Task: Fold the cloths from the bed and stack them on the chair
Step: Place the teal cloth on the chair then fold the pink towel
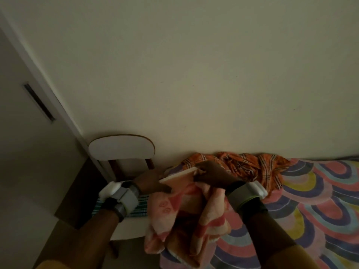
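A pink and peach patterned cloth [186,216] hangs between my two hands above the bed's left edge. My left hand [150,181] grips its top edge on the left. My right hand [212,174] pinches the same edge on the right. The stretched edge runs taut between them and the rest droops in loose folds. An orange checked cloth [246,166] lies crumpled on the bed [310,200] against the wall, behind my right hand. The white chair [121,147] stands left of the bed, with a green striped folded cloth [138,209] on its seat, partly hidden by my left wrist.
The bed has a bright cover of coloured arches. A pale wall [194,74] rises behind the bed and chair. A white door [29,133] stands at the left, next to the chair. A dark brown panel [77,195] sits low between door and chair.
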`<action>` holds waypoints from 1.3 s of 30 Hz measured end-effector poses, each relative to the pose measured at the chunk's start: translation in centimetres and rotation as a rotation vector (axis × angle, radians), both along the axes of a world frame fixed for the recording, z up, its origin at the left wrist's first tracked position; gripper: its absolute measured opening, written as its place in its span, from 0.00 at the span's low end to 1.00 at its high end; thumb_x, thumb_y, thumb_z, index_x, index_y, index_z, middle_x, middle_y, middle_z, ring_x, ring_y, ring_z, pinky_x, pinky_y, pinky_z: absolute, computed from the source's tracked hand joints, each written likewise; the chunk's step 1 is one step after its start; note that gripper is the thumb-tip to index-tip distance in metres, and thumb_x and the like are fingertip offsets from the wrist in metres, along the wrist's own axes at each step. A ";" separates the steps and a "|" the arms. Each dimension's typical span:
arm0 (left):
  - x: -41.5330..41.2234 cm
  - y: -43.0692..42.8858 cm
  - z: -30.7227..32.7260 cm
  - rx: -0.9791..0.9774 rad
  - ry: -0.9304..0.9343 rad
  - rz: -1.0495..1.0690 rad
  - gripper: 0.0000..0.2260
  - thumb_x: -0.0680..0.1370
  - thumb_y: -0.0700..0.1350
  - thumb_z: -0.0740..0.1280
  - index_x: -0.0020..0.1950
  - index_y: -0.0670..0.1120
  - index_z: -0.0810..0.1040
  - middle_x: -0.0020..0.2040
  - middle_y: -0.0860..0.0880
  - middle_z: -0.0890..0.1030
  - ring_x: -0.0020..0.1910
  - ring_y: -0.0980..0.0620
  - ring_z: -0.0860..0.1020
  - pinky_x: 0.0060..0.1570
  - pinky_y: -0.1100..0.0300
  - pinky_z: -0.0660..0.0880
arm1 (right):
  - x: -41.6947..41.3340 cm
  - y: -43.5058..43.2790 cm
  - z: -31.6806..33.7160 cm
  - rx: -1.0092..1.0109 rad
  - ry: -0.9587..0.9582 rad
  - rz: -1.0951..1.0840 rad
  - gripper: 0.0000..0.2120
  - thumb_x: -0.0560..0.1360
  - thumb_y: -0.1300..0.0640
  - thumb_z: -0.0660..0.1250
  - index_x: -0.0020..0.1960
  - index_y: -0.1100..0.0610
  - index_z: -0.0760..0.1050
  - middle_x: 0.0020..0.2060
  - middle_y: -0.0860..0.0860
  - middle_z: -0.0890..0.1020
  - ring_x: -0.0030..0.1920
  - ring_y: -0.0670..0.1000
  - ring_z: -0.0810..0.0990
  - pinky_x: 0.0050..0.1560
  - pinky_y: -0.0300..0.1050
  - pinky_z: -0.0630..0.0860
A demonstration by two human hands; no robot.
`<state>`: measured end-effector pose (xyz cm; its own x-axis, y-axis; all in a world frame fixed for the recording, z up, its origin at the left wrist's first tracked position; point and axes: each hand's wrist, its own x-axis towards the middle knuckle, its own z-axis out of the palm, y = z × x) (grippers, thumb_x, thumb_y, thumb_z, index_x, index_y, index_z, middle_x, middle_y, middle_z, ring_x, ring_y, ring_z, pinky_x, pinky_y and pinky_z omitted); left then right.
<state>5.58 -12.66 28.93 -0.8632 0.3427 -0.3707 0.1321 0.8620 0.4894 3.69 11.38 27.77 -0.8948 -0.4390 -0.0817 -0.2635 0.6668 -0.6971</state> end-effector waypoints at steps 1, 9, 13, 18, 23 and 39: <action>0.4 -1.0 -0.4 0.007 -0.020 0.040 0.36 0.61 0.68 0.70 0.53 0.39 0.79 0.47 0.44 0.79 0.44 0.49 0.77 0.41 0.55 0.71 | -0.3 1.0 0.2 -0.008 0.029 -0.042 0.10 0.71 0.56 0.72 0.52 0.56 0.80 0.43 0.51 0.82 0.43 0.47 0.78 0.46 0.46 0.73; 1.6 1.8 -1.7 0.808 -0.072 0.648 0.02 0.74 0.42 0.69 0.42 0.44 0.79 0.39 0.43 0.82 0.39 0.47 0.79 0.41 0.52 0.78 | -2.1 -0.8 -2.6 -0.393 0.036 -0.763 0.10 0.72 0.60 0.71 0.51 0.63 0.76 0.43 0.55 0.79 0.45 0.51 0.76 0.43 0.41 0.68; 1.3 4.9 -3.2 0.860 0.056 0.736 0.08 0.72 0.41 0.71 0.33 0.48 0.81 0.28 0.52 0.79 0.29 0.55 0.74 0.33 0.56 0.72 | 1.5 -5.7 -2.9 -0.595 0.017 -0.705 0.08 0.72 0.59 0.68 0.34 0.56 0.77 0.28 0.46 0.77 0.30 0.45 0.73 0.31 0.41 0.66; 1.2 6.5 -3.3 0.844 0.060 0.701 0.06 0.74 0.43 0.69 0.37 0.47 0.82 0.33 0.49 0.82 0.38 0.51 0.78 0.38 0.56 0.74 | 3.5 -7.7 -3.9 -0.574 0.131 -0.683 0.04 0.72 0.60 0.68 0.41 0.54 0.81 0.33 0.47 0.82 0.32 0.43 0.79 0.34 0.35 0.74; 1.2 6.4 -3.3 0.907 -0.007 0.726 0.05 0.74 0.44 0.68 0.42 0.46 0.84 0.41 0.43 0.84 0.47 0.44 0.81 0.51 0.48 0.78 | 4.8 -6.8 -5.1 -0.534 0.330 -0.552 0.08 0.75 0.53 0.66 0.49 0.51 0.83 0.39 0.48 0.83 0.38 0.44 0.80 0.40 0.41 0.76; 1.4 7.1 -3.2 1.025 -0.062 0.929 0.05 0.75 0.37 0.67 0.46 0.41 0.82 0.46 0.37 0.83 0.45 0.43 0.82 0.41 0.57 0.79 | 4.6 -5.9 -5.5 -0.471 0.250 -0.491 0.08 0.73 0.59 0.63 0.45 0.57 0.80 0.41 0.50 0.79 0.41 0.49 0.77 0.40 0.44 0.75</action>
